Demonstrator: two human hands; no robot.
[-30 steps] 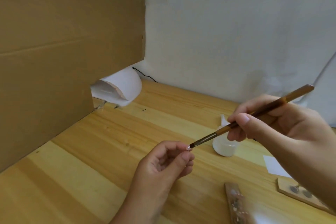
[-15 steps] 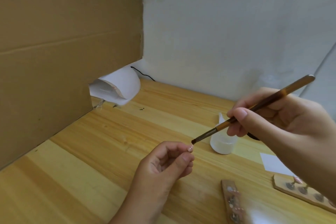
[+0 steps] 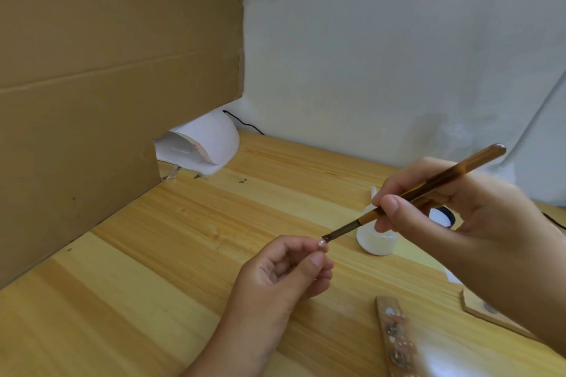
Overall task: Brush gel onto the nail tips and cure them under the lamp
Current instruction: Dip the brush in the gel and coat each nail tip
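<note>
My left hand (image 3: 284, 272) pinches a small pale nail tip (image 3: 321, 244) between thumb and forefinger above the wooden table (image 3: 153, 300). My right hand (image 3: 453, 214) holds a brown-handled brush (image 3: 428, 187) like a pen. The brush's dark bristles touch the nail tip. A white curing lamp (image 3: 205, 144) stands at the back, half hidden behind a cardboard sheet (image 3: 107, 70). A small white gel jar (image 3: 375, 240) sits on the table just behind the brush.
A wooden strip (image 3: 396, 343) with several nail holders lies at the lower right. Another brown board (image 3: 490, 315) with holders is partly hidden under my right forearm. A black cable (image 3: 245, 124) runs from the lamp along the white wall.
The brush tip lifted slightly off the nail tip half a second ago, then came back down onto it. Both hands stay in nearly the same place.
</note>
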